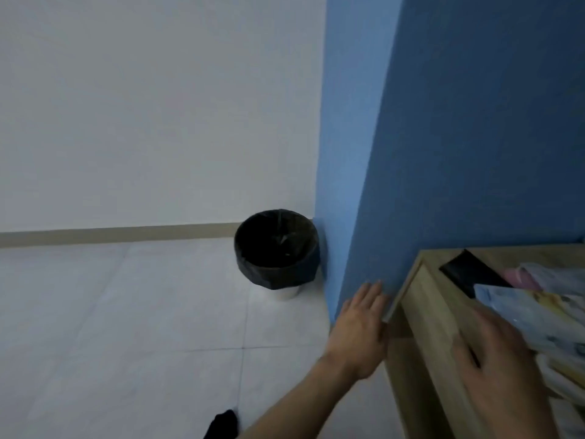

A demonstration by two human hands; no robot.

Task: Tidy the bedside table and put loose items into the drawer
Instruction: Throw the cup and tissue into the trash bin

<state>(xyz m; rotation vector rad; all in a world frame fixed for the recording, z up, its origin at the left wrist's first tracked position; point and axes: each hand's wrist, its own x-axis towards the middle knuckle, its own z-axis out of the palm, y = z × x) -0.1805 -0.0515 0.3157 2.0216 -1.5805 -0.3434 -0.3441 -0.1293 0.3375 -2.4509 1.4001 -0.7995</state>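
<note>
At 4 o'clock the pale wood-grain bedside table (pixel 421 312) is standing against a matte blue wall (pixel 443 153), its top carrying a flat black rectangle (pixel 468 270), something soft and pink (pixel 519 277) and glossy crinkled packets (pixel 531 312). The left hand (pixel 361 331), at 5 o'clock, is lying flat, fingers straight, against the table's side edge. The right hand (pixel 503 375) is showing blurred over the packets; whether it is gripping them cannot be told. A round bin (pixel 277 251) lined with black film is sitting toward 6 o'clock.

Dim, flat light; hands motion-blurred, edges distorted.
</note>
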